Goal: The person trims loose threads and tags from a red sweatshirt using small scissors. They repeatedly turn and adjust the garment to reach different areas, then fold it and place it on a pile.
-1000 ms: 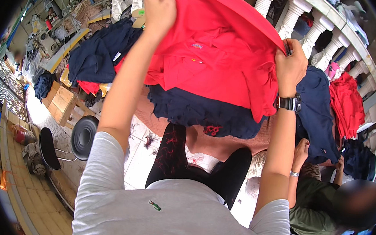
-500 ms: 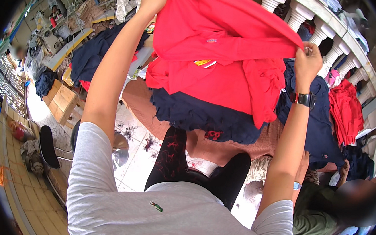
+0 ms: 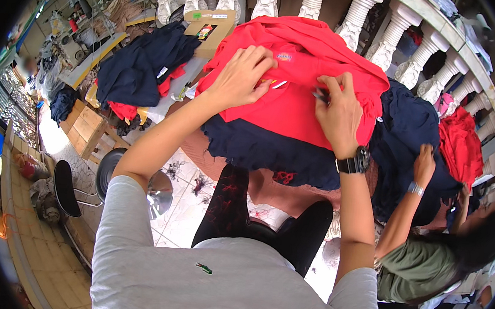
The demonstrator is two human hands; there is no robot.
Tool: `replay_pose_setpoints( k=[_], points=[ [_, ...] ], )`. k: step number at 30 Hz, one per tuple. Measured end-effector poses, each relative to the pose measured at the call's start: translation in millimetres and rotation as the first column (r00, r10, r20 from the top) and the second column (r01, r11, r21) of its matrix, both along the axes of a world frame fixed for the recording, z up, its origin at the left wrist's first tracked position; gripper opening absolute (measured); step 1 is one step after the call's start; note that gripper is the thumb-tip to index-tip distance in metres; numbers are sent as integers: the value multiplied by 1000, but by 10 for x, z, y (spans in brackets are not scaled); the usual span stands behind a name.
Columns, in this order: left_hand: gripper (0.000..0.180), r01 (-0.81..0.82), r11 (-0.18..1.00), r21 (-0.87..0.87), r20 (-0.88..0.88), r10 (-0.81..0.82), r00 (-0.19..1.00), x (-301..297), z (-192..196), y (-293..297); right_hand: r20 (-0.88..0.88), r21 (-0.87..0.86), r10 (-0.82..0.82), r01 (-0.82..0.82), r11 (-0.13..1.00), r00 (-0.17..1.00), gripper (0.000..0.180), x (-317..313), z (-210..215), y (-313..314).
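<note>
A red garment (image 3: 298, 109) with a small embroidered logo (image 3: 284, 56) is spread over a dark navy pile of cloth (image 3: 259, 152) in front of me. My left hand (image 3: 243, 76) is closed on its fabric, just left of the logo, fingers curled and thumb below. Between the bent fingers of my right hand (image 3: 340, 115) is a small dark tool (image 3: 321, 95) that looks like thread snips, held just above the red cloth. A yellow and white patch partly shows between my hands.
Navy cloth and a cardboard box (image 3: 214, 31) lie at the left. White balusters (image 3: 267, 0) line the back. At the right, a co-worker in a green top (image 3: 420, 267) handles navy cloth (image 3: 404, 144). A black stool (image 3: 66, 189) stands at lower left.
The raised red garment has come down onto the pile. Both my hands moved lower and inward, and the dark tool now shows in the right. The co-worker's arm has reached forward onto navy cloth.
</note>
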State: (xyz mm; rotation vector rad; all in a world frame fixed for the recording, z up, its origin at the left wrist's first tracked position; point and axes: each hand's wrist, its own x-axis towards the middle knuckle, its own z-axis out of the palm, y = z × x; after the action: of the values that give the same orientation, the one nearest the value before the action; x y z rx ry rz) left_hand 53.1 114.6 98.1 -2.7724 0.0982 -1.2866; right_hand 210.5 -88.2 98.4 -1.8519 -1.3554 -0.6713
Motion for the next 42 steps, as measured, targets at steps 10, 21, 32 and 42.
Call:
replay_pose_setpoints(
  k=[10, 21, 32, 42],
  points=[
    [20, -126, 992, 2, -134, 125, 983, -482, 140, -189, -82, 130, 136, -125, 984, 987, 25, 147, 501, -830],
    [18, 315, 896, -313, 215, -257, 942, -162, -180, -905, -515, 118, 166, -123, 985, 841, 17, -289, -154, -609],
    [27, 198, 941, -273, 131, -168, 977, 542, -606, -961, -516, 238, 107, 22, 971, 850, 35, -213, -816, -414],
    [8, 433, 465, -773, 320, -303, 898, 472, -806, -1030, -636, 194, 151, -33, 981, 757, 31, -207, -782, -511]
  ],
)
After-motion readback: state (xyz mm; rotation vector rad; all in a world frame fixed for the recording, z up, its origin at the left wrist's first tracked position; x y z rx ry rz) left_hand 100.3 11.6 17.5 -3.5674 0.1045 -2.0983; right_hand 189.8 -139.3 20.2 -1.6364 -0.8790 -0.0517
